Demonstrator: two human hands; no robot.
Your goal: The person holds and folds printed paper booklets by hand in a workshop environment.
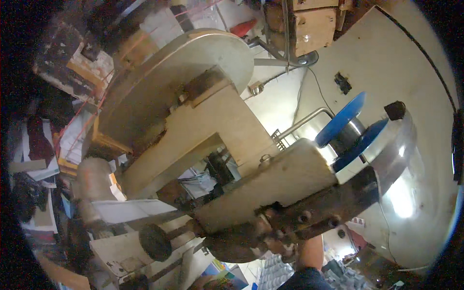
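A beige machine with a long arm [270, 186] fills the middle of the head view, tilted in the picture. My right hand [311, 252] comes up from the lower edge in a dark sleeve and reaches to the underside of the dark metal machine head [316, 217]. Its fingers are hidden behind or lost among the metal parts, so their grip does not show. A blue spool [349, 133] wound with thin metal wire sits on the upper right of the arm. My left hand is out of view.
A large round flywheel or cover [208, 53] rises behind the machine. A dark round knob [154, 242] juts out at lower left. Loose papers and cards [41, 169] are piled on the left. Brown boxes [314, 31] stand at the top. A pale wall [401, 63] is on the right.
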